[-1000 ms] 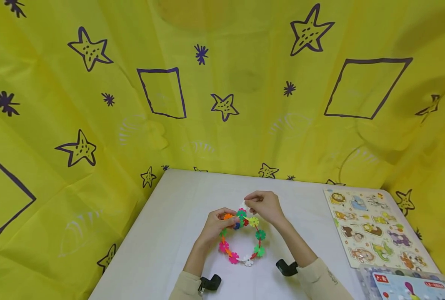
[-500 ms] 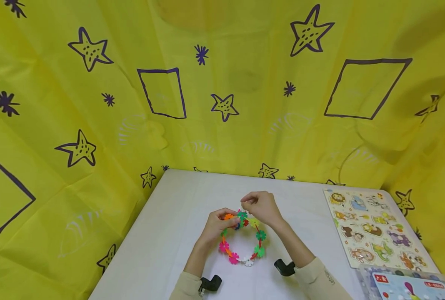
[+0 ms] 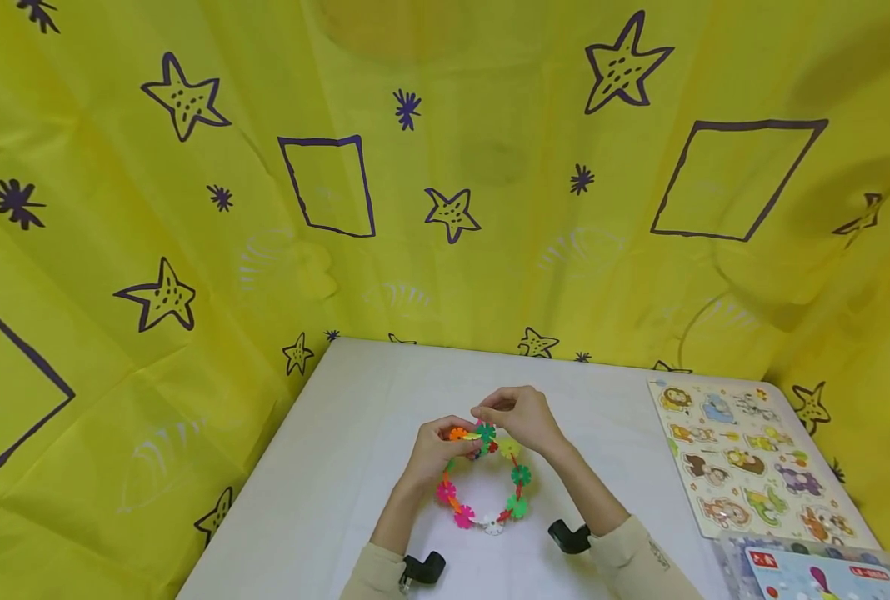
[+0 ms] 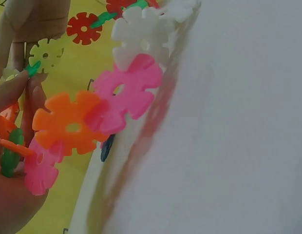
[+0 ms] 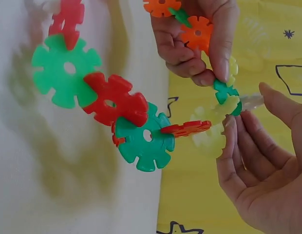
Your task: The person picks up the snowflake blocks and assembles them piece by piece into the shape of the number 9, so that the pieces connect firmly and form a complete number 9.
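A ring of slotted snowflake discs (image 3: 464, 517) in several colours hangs between the hands above the white table. My left hand (image 3: 428, 454) pinches its upper left part, near an orange disc (image 3: 457, 434). In the right wrist view the left thumb presses by a small green disc (image 5: 225, 92) with pale yellow discs next to it. My right hand (image 3: 526, 418) is at the top of the ring, close to the left fingertips. A whitish translucent disc (image 5: 251, 101) sits between its thumb and fingers. The left wrist view shows pink (image 4: 125, 92) and orange discs (image 4: 68, 122) linked by their slots.
An animal picture puzzle board (image 3: 752, 458) lies at the table's right side. In front of it is a clear plastic box with a blue label (image 3: 812, 575). A yellow patterned curtain (image 3: 452, 283) surrounds the white table (image 3: 325, 500).
My right hand has shifted slightly left and down, closer to the left fingertips. The white disc seen above the ring earlier is now hidden in the head view. The ring's lower part has swung slightly left.
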Motion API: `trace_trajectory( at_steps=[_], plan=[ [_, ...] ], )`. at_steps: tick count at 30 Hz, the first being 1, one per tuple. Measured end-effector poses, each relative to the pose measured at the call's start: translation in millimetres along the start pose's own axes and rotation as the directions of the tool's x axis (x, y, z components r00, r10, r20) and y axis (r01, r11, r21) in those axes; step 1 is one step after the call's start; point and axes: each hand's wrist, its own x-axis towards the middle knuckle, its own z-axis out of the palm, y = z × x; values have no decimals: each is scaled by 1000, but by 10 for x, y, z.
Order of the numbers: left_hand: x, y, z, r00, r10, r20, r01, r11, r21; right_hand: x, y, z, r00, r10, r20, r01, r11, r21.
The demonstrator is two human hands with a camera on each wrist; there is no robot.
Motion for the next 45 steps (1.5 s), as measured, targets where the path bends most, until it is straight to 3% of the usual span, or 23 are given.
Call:
trace_trajectory(
  at_steps=[7, 17, 45],
  plan=[
    [-1, 16, 27, 997, 10, -75, -9, 1000, 4, -6, 39, 3, 1000, 11, 18, -13, 992, 122],
    [-7, 1, 60, 993, -11, -120, 7, 999, -37, -47, 74, 39, 996, 81, -37, -73, 983, 170],
    [-40, 3, 68, 992, -35, -123, 33, 999, -23, -45, 184, 27, 997, 72, 30, -77, 977, 200]
  ],
)
